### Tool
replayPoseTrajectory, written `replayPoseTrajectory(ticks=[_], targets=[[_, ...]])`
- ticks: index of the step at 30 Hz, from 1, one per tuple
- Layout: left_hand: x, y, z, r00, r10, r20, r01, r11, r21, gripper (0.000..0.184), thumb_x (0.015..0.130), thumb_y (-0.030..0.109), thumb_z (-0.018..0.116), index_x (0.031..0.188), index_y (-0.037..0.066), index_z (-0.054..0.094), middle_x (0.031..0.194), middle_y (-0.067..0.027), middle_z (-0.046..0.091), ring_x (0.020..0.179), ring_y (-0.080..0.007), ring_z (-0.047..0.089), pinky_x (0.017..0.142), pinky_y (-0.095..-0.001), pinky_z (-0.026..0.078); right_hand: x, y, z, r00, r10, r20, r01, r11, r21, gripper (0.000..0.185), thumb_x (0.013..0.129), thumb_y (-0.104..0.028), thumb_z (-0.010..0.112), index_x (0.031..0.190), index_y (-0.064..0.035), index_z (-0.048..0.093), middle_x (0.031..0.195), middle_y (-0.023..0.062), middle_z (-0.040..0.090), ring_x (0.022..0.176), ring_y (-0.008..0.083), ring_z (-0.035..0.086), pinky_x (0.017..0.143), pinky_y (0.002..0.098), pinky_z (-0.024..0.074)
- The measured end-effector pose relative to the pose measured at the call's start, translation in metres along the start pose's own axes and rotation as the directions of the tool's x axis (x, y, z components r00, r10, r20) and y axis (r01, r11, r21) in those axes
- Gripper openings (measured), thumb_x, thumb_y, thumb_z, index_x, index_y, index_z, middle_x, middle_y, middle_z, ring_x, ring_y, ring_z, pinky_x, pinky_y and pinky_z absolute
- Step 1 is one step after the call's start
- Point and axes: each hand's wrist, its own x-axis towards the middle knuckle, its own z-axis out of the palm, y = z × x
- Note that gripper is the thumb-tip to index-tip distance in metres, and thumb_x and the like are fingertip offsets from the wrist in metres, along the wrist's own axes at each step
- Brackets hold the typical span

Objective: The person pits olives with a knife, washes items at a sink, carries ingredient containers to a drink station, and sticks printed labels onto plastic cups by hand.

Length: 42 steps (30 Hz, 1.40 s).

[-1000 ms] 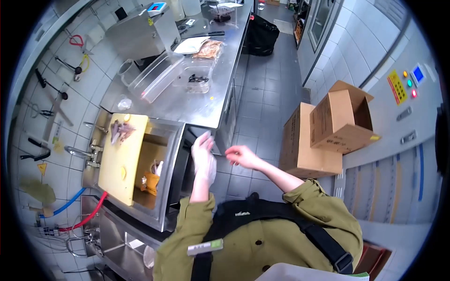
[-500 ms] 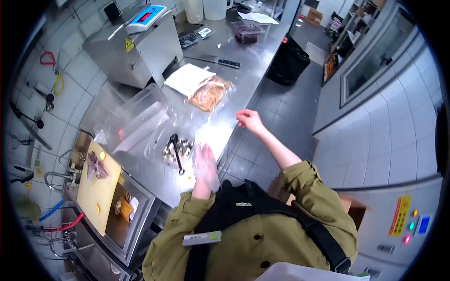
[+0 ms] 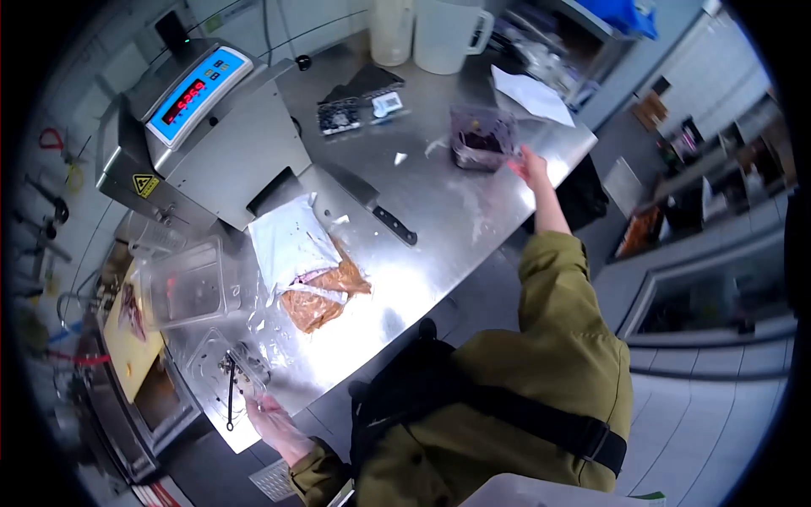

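On the Counter (image 3: 448, 228): One Knife (image 3: 390, 222), One Spoon (image 3: 231, 399)

Two hands are in view: one left hand (image 3: 279, 427) and one right hand (image 3: 535, 166). Three plastic tubs sit here: one large tub (image 3: 190, 289), one small tub (image 3: 205, 352) and one dark-filled tub (image 3: 463, 150). Two tall jugs (image 3: 390, 32) (image 3: 443, 38) stand at the back. There is one blue-faced scale (image 3: 196, 95) and one yellow cutting board (image 3: 139, 365).

My one camera sits on my head, facing forward and down past my own chest (image 3: 498, 372), its wide view bending straight lines and darkening at the corners. It is near enough that my right sleeve (image 3: 562, 283) looms large, while the steel counter (image 3: 456, 211) slants from lower left to upper right, with both my left hand (image 3: 277, 429) and right hand (image 3: 533, 166) in view.
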Motion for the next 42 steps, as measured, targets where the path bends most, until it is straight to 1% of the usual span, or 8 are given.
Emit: replayPoseTrajectory(ticks=[4, 9, 10, 12, 18, 28, 34, 42], targets=[[-0.039, 0.004, 0.027, 0.995, -0.01, -0.103, 0.007, 1.0, -0.021, 0.018, 0.086, 0.02, 0.055, 0.09, 0.003, 0.05, 0.071, 0.001, 0.049, 0.052, -0.0038, 0.041, 0.046, -0.0135, 0.036, 0.006, -0.024, -0.01, 0.917, 0.14, 0.373, -0.127, 0.99, -0.061, 0.029, 0.084, -0.014, 0.054, 0.097, 0.0115, 0.051, 0.082, 0.0172, 0.06, 0.068, 0.0251, 0.064, 0.057, 0.0264, 0.0552], [-0.085, -0.003, 0.034, 0.964, 0.099, -0.249, -0.092, 0.995, 0.04, 0.019, 0.088, 0.024, 0.05, 0.088, 0.005, 0.049, 0.07, 0.0024, 0.048, 0.056, -0.0044, 0.042, 0.049, -0.0161, 0.033, -0.022, -0.041, -0.016, 0.953, -0.039, 0.301, 0.078, 0.99, -0.12, 0.024, 0.083, -0.009, 0.052, 0.094, 0.0121, 0.052, 0.08, 0.0164, 0.06, 0.067, 0.023, 0.064, 0.059, 0.0255, 0.0545], [-0.106, 0.007, 0.048, 0.974, 0.227, -0.002, -0.225, 0.967, 0.118, 0.02, 0.09, 0.026, 0.045, 0.088, 0.006, 0.049, 0.072, 0.0028, 0.047, 0.062, -0.0048, 0.043, 0.055, -0.0175, 0.036, -0.031, -0.051, -0.023, 0.942, -0.05, 0.331, 0.079, 0.994, -0.077, 0.024, 0.084, -0.012, 0.053, 0.094, 0.0102, 0.053, 0.082, 0.0158, 0.06, 0.068, 0.0214, 0.064, 0.063, 0.026, 0.0543], [-0.105, -0.008, 0.027, 0.984, 0.172, -0.045, -0.175, 0.982, -0.067, 0.018, 0.091, 0.024, 0.042, 0.082, 0.01, 0.047, 0.073, 0.0034, 0.044, 0.07, -0.007, 0.042, 0.065, -0.0218, 0.036, -0.053, -0.081, -0.037, 0.919, -0.116, 0.378, 0.2, 0.961, -0.192, 0.02, 0.086, -0.014, 0.053, 0.096, 0.0039, 0.055, 0.088, 0.0135, 0.062, 0.068, 0.0177, 0.062, 0.065, 0.0262, 0.0536], [-0.136, 0.041, 0.031, 0.795, 0.254, -0.551, -0.326, 0.945, -0.036, 0.015, 0.076, 0.014, 0.061, 0.08, 0.008, 0.048, 0.067, 0.0012, 0.048, 0.059, -0.0071, 0.045, 0.056, -0.0198, 0.035, -0.154, -0.117, 0.021, 0.748, -0.078, 0.659, 0.294, 0.929, -0.224, 0.016, 0.086, -0.014, 0.054, 0.094, -0.0005, 0.055, 0.087, 0.013, 0.063, 0.064, 0.0125, 0.062, 0.057, 0.0203, 0.0511], [-0.105, 0.097, -0.256, 0.749, 0.332, -0.574, -0.512, 0.839, -0.183, 0.022, 0.08, 0.014, 0.057, 0.092, -0.004, 0.053, 0.073, -0.0084, 0.058, 0.062, -0.0139, 0.056, 0.059, -0.0241, 0.044, -0.453, 0.02, 0.254, 0.186, 0.058, 0.981, 0.357, 0.926, -0.122, 0.015, 0.085, -0.014, 0.055, 0.089, 0.0, 0.055, 0.087, 0.012, 0.064, 0.057, 0.0116, 0.06, 0.051, 0.0188, 0.0474], [-0.095, 0.165, -0.399, 0.526, 0.241, -0.815, -0.53, 0.843, -0.093, 0.018, 0.081, 0.018, 0.059, 0.09, 0.003, 0.054, 0.076, -0.0063, 0.06, 0.067, -0.0122, 0.056, 0.065, -0.0261, 0.042, -0.742, 0.12, 0.37, -0.056, 0.271, 0.961, 0.3, 0.923, -0.242, 0.014, 0.084, -0.013, 0.056, 0.089, 0.0008, 0.055, 0.089, 0.0155, 0.063, 0.066, 0.015, 0.063, 0.062, 0.0231, 0.0532], [0.044, 0.282, -0.595, 0.53, 0.127, -0.838, -0.652, 0.693, -0.307, 0.022, 0.083, 0.017, 0.058, 0.098, 0.002, 0.054, 0.079, -0.0038, 0.058, 0.071, -0.0116, 0.055, 0.074, -0.0257, 0.042, -1.05, 0.295, 0.513, -0.312, 0.339, 0.888, 0.341, 0.912, -0.229, 0.015, 0.084, -0.013, 0.056, 0.088, 0.0012, 0.056, 0.077, 0.0128, 0.063, 0.059, 0.0169, 0.063, 0.054, 0.0244, 0.0534]])
